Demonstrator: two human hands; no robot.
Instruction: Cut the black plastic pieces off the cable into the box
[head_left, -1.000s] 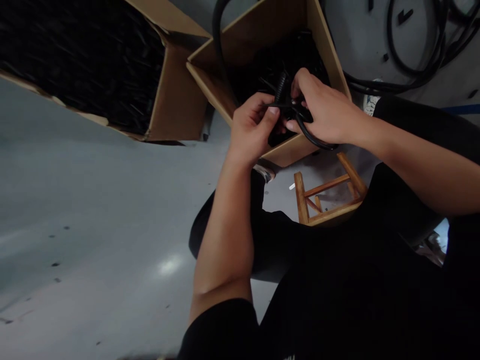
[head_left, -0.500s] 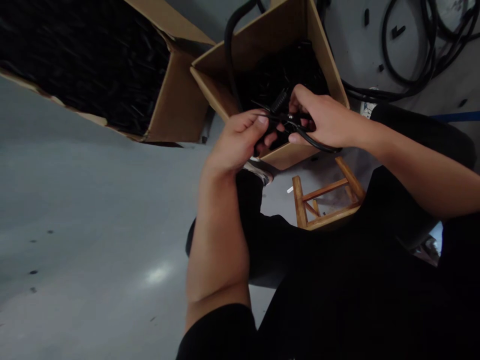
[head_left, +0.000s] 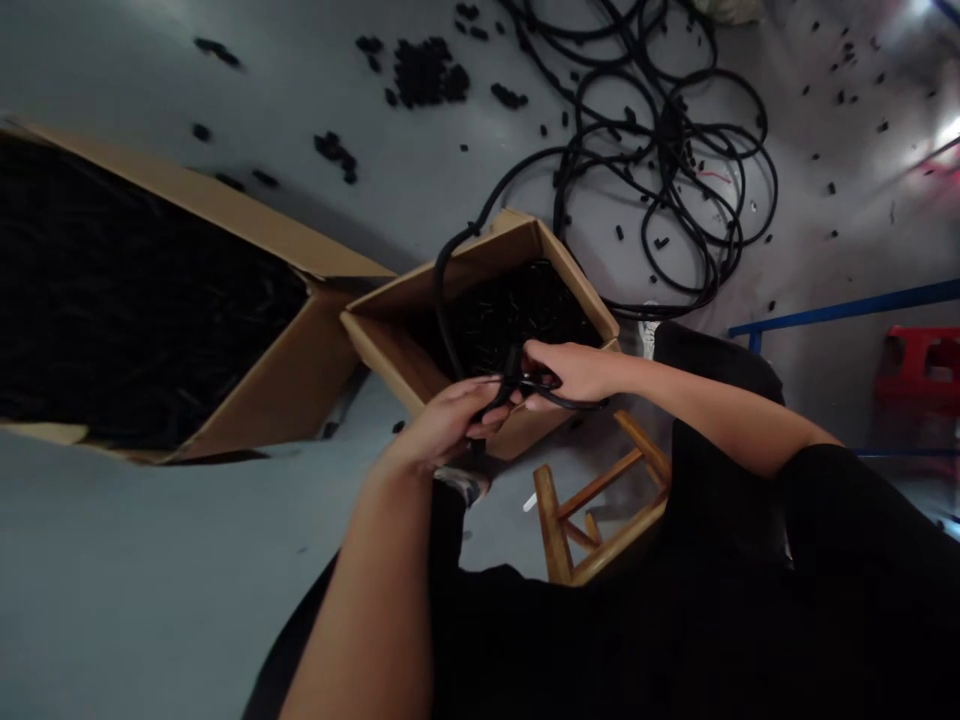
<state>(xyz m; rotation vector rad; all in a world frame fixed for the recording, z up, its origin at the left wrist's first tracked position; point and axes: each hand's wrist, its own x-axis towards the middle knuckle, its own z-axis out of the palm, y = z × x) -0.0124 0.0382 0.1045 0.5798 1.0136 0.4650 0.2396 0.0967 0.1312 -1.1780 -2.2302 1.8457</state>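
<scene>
The left hand (head_left: 444,420) pinches a black hose (head_left: 444,315) while the right hand (head_left: 574,370) grips black scissors (head_left: 574,403) over an open cardboard box (head_left: 394,345).

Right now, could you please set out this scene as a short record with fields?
Left hand: holding black tubing
Right hand: holding black-handled scissors
Beneath hands: smaller cardboard box, small black pieces inside
At left: larger cardboard box, dark pieces inside
Floor beyond: looped black hose, scattered black pieces
Between legs: wooden stool, partly visible
</scene>
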